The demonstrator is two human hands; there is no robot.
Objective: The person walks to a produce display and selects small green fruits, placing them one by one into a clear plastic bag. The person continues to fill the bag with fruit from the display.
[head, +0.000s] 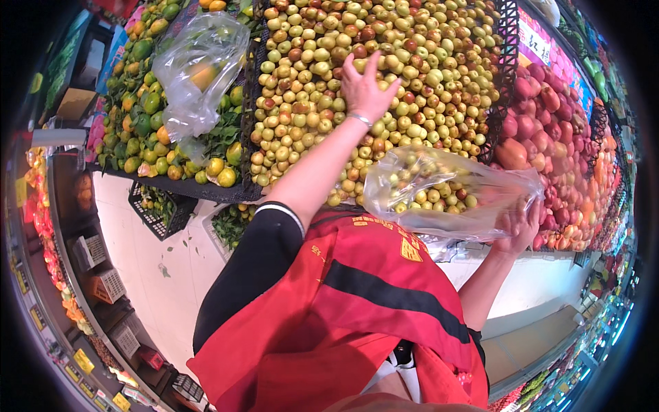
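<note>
My left hand [368, 92] reaches over a heap of yellow-green jujubes [304, 77], its fingers spread and no fruit seen between them. A metal bracelet [360, 120] circles that wrist. At the right, my right hand [520, 226] grips the gathered end of a clear plastic bag [479, 177], seen partly through the film. The bag lies on its side at the heap's near edge; several jujubes [437, 198] show in or through it, and I cannot tell which are inside.
Green and orange citrus [149, 103] fill the left bin, with another clear plastic bag [198, 77] on top. Red apples [551, 129] lie to the right beyond a black lattice divider [507, 62]. A black crate [159, 211] stands on the floor below left.
</note>
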